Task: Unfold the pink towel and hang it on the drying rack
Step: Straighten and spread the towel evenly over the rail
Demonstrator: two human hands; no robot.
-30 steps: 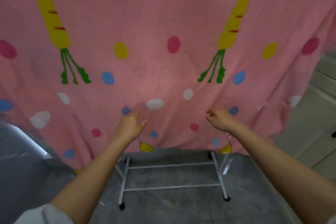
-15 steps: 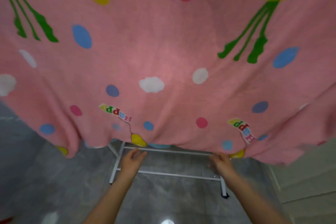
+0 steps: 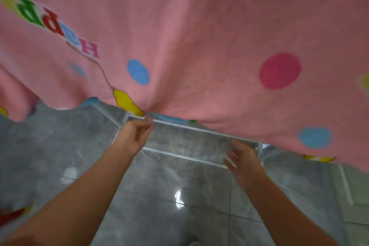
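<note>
**Towel on rack, hem being tugged straight**

Left hand (image 3: 134, 137): thumb and fingertips (image 3: 147, 122) pinched together right at the bottom hem of the pink towel (image 3: 199, 46), next to the yellow balloon print (image 3: 127, 102). Fabric puckers into a point above the pinch, so I judge it's pulling down to even the drape.

Right hand (image 3: 242, 161): fingers spread and loose, palm open, just under the hem, not touching cloth as far as I can tell. Looks ready to catch the edge further along; blur makes contact hard to confirm.

Towel is unfolded and hangs as one wide sheet filling the upper view, lower edge wavy, sagging lower at far right. Top edge and the bar it hangs over are out of view.

Drying rack (image 3: 191, 142): only the white lower rails and legs show, below and behind the hem, between the two hands.

Floor (image 3: 159, 195): glossy grey marble-look tile, a ceiling light reflecting in it. Pale panel or door at far right.
</note>
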